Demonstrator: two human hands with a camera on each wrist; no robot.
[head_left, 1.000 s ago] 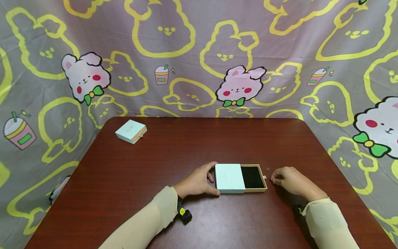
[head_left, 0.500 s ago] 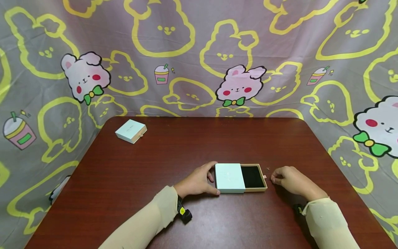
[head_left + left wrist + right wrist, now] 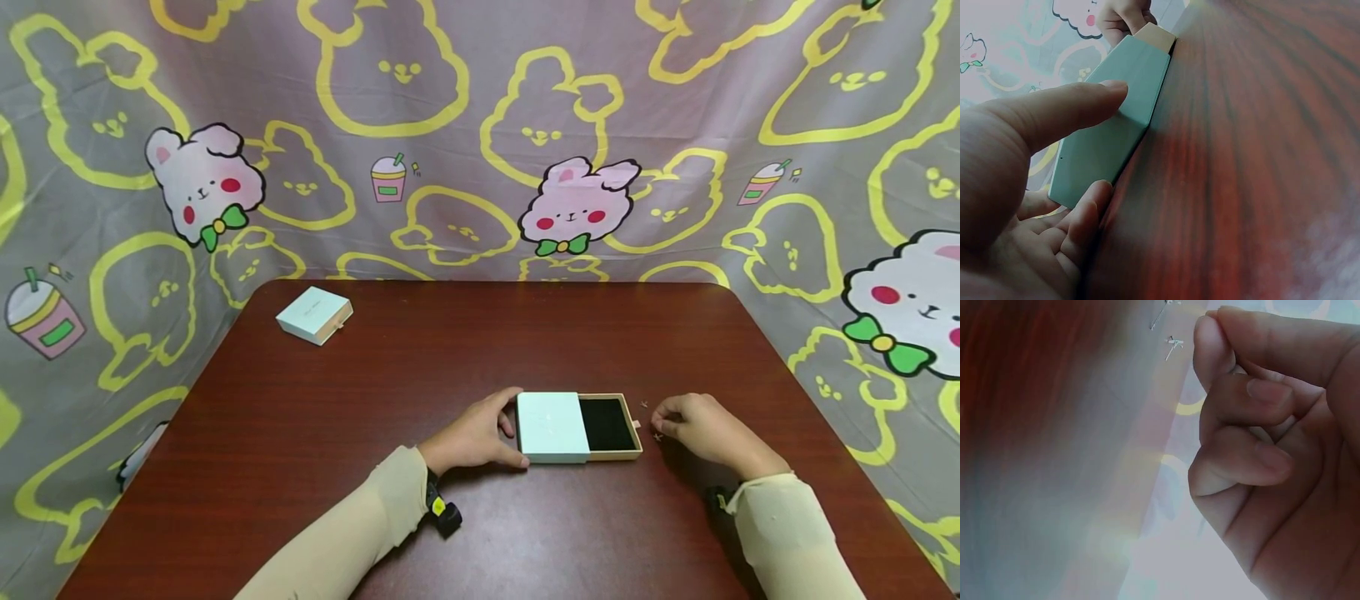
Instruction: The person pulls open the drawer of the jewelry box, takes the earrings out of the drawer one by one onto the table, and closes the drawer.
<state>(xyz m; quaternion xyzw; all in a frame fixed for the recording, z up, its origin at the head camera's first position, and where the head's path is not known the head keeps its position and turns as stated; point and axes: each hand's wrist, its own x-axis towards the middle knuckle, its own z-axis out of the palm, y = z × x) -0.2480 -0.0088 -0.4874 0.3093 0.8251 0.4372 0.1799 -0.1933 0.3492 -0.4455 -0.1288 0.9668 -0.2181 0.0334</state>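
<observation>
My left hand grips the left end of a pale mint drawer-style gift box, thumb along the near side and fingers behind. The inner tray is slid partway out to the right, showing a black pad and a small pull tab. Right of it, my right hand has thumb and index tips together, other fingers curled; nothing shows between them. A tiny metal piece with a thin pin, like a stud earring, lies just below those fingertips. A similar stud earring lies farther back. The right wrist view shows both.
A second, shut mint gift box stands at the far left corner of the brown table. Cloth with rabbit prints hangs around the table's back and sides.
My right fingertips have risen slightly off the nearer stud earring, which shows more plainly now. The left hand and the box have kept their places.
</observation>
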